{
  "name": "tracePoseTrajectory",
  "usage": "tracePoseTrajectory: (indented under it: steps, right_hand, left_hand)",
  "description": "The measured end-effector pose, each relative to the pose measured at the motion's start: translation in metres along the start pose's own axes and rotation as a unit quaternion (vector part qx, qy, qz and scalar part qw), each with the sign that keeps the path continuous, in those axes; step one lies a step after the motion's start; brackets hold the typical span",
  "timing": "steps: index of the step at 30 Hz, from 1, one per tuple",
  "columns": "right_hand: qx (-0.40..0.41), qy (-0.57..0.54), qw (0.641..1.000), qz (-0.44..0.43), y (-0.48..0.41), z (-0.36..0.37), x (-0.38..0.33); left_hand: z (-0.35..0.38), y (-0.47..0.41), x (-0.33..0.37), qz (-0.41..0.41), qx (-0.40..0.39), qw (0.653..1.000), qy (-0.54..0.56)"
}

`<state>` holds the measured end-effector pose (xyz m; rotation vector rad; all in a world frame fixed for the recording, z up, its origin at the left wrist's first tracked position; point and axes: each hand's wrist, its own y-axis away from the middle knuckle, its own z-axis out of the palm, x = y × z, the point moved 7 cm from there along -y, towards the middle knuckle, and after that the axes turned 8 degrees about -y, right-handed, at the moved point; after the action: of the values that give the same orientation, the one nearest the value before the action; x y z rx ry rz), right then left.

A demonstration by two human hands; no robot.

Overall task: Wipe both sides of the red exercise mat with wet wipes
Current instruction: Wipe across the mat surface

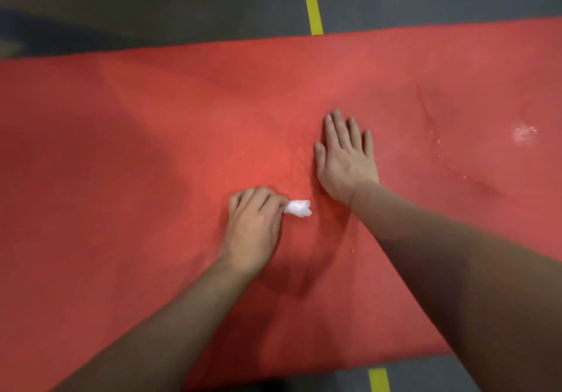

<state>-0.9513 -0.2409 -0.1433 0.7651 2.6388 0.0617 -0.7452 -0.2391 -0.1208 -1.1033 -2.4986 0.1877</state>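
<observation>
The red exercise mat point(121, 154) lies flat on the floor and runs across the whole view from left to right. My left hand point(254, 224) sits on the mat near its middle, fingers curled, pinching a small crumpled white wet wipe point(299, 208) that sticks out to the right of the fingers. My right hand point(345, 157) lies flat on the mat just beyond and to the right of the wipe, fingers straight and pressed down. A whitish wet patch point(524, 133) with small droplets shows on the mat at the far right.
Dark grey floor point(152, 5) surrounds the mat. Yellow tape lines point(313, 2) run on the floor beyond the far edge, and another yellow strip point(378, 379) lies at the near edge. The near mat edge is at the bottom right.
</observation>
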Motion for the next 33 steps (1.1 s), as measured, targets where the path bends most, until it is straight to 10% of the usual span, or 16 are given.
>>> tracePoseTrajectory:
  steps: [16,22,33]
  right_hand:
    - [0.106,0.008,0.994,-0.03,-0.001,-0.008,0.0]
    - [0.112,0.005,0.993,-0.029,-0.003,-0.01,-0.001]
    - [0.098,0.007,0.995,-0.018,-0.005,-0.01,0.001]
  left_hand:
    - [0.014,-0.106,-0.045,-0.008,-0.006,0.999,-0.045]
    - [0.017,-0.156,-0.071,-0.153,0.013,0.987,-0.046]
    - [0.044,-0.269,-0.099,-0.076,-0.007,0.996,-0.045]
